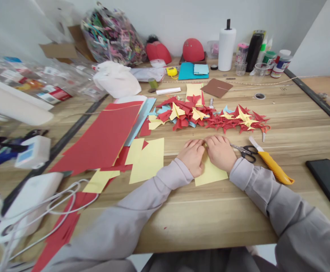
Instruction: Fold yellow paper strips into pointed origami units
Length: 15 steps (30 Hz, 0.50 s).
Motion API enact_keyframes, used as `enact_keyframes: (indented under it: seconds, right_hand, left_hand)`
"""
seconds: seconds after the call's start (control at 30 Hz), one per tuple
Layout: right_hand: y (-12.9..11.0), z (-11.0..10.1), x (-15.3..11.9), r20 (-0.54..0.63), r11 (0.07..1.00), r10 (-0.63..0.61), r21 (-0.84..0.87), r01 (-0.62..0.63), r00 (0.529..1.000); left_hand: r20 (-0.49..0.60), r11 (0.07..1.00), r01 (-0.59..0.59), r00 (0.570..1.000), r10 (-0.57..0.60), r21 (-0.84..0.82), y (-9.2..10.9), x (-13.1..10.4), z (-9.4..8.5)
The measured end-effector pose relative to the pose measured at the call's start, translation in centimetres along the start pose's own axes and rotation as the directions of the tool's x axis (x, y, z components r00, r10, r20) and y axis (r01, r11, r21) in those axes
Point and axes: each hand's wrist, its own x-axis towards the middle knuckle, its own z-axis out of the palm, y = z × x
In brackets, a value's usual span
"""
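A pale yellow paper sheet lies on the wooden table, partly covered by both hands. My left hand presses on its upper left part, fingers together and curled. Beside it, my right hand rests on the upper right part, its fingers also together. The fingertips of both hands nearly meet at the sheet's far edge, which they hide. Black-handled scissors lie just right of my right hand, next to an orange knife. More yellow paper lies to the left.
Folded red, yellow and blue paper pieces are heaped beyond the hands. Large red sheets and a white cable are at the left. A black phone lies right; a white bottle stands behind.
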Motion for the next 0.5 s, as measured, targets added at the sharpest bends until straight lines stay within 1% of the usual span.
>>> enact_keyframes:
  seconds: [0.1, 0.17, 0.27, 0.37, 0.43, 0.5]
  right_hand:
    - [0.0, -0.1, 0.0, 0.003, 1.0, -0.002, 0.0, 0.002, 1.0]
    - [0.1, -0.1, 0.0, -0.004, 1.0, -0.003, 0.001, 0.003, 1.0]
    - [0.1, 0.0, -0.1, -0.01, 1.0, 0.003, 0.007, -0.003, 1.0]
    - [0.1, 0.0, 0.0, -0.003, 1.0, 0.008, 0.014, -0.008, 1.0]
    - [0.2, 0.1, 0.0, -0.006, 1.0, 0.012, 0.019, -0.011, 1.0]
    - [0.2, 0.1, -0.1, -0.012, 1.0, 0.013, 0.025, -0.013, 1.0]
  left_hand:
    - [0.006, 1.0, -0.006, 1.0, 0.006, -0.009, -0.2, 0.0, 0.3]
    - [-0.01, 1.0, -0.014, 1.0, 0.014, -0.021, -0.3, -0.2, 0.6]
    - [-0.095, 0.998, 0.001, 0.995, -0.008, -0.071, -0.3, -0.6, 1.1]
    - [-0.183, 0.991, 0.048, 0.98, -0.071, -0.125, -0.1, -1.0, 1.3]
    - [-0.203, 0.987, 0.067, 0.974, -0.096, -0.148, -0.1, -1.1, 1.3]
    - [-0.202, 0.985, 0.057, 0.975, -0.09, -0.163, -0.1, -1.1, 1.2]
